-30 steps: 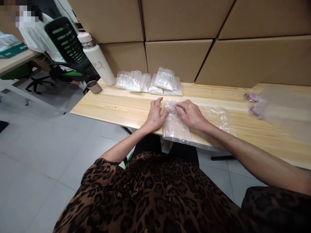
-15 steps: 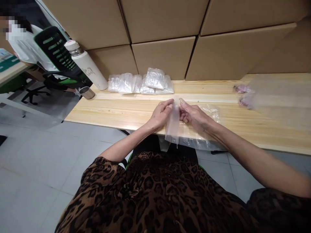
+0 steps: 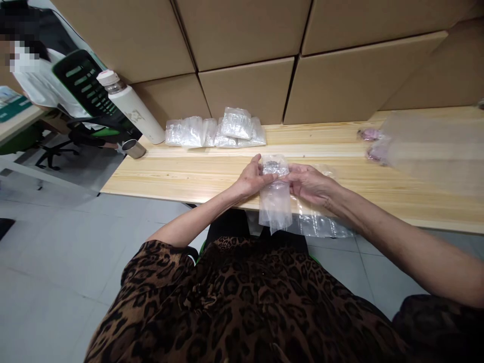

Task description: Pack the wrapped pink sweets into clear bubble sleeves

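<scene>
Mid-job, it seems: left hand (image 3: 249, 180) and right hand (image 3: 308, 182) pinch a small clear plastic bag (image 3: 275, 196) shut-fingered above the pale wooden table (image 3: 181, 174) edge, finished packed clear bags (image 3: 215, 133) piled at the table's back, more flat bags (image 3: 321, 222) waiting.

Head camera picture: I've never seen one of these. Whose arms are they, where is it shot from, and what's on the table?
The camera sits on a person's head, looking forward and down, so the arms are that person's own. The left hand and right hand together hold a small clear bag above the near edge of the wooden table. More clear bags lie in a pile at the back, by cardboard boxes. A white bottle and a metal cup stand at the left corner. Flat plastic overhangs the near edge under the right hand. Another person sits far left.
</scene>
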`<state>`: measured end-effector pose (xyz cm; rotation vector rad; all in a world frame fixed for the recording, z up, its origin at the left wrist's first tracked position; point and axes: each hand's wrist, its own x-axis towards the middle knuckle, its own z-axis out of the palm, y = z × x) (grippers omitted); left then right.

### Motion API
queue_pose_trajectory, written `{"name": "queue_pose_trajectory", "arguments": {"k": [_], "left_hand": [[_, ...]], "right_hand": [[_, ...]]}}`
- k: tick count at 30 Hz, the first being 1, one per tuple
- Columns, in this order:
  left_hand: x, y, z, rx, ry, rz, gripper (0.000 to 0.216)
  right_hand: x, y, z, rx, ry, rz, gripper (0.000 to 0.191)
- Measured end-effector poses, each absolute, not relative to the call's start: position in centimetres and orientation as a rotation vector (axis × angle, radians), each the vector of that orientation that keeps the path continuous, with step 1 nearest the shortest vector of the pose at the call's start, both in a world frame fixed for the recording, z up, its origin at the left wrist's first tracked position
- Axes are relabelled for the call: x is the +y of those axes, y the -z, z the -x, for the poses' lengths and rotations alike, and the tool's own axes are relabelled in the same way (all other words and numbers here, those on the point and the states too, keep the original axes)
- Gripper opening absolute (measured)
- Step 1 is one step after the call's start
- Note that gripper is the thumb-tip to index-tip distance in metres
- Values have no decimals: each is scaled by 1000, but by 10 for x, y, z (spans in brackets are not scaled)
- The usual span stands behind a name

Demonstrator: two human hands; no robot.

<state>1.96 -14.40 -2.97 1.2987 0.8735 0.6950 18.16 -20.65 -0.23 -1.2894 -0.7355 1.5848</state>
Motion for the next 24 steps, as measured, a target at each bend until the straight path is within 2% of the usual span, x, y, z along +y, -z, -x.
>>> {"name": "queue_pose_trajectory", "arguments": {"k": [4, 7, 10, 13, 16, 18, 20, 22, 24], "left_hand": [[-146, 22, -22, 724, -641, -1001, 26], [-145, 17, -25, 714, -583, -865, 14], [-145, 20, -31, 698, -586, -779, 8], [-146, 26, -35, 709, -670, -754, 11], [-148, 30, -35, 737, -772, -741, 20], [-148, 29, -32, 740, -811, -744, 25], [-148, 28, -30, 729, -843, -747, 29], [-149, 29, -31, 710, -887, -749, 34], [-151, 31, -36, 699, -958, -768, 42]], "right_hand": [[-210, 0, -180, -687, -1579, 1168, 30], [-210, 0, -182, -708, -1578, 1191, 32], [-211, 4, -186, -912, -1469, 1323, 28], [-214, 10, -197, -1291, -1063, 1500, 30], [-221, 18, -220, -1389, -539, 1673, 51], [-226, 25, -240, -1234, -391, 1735, 66], [-233, 29, -255, -1063, -555, 1722, 72], [-240, 28, -259, -948, -871, 1605, 67], [-247, 19, -250, -928, -1023, 1451, 58]]}}
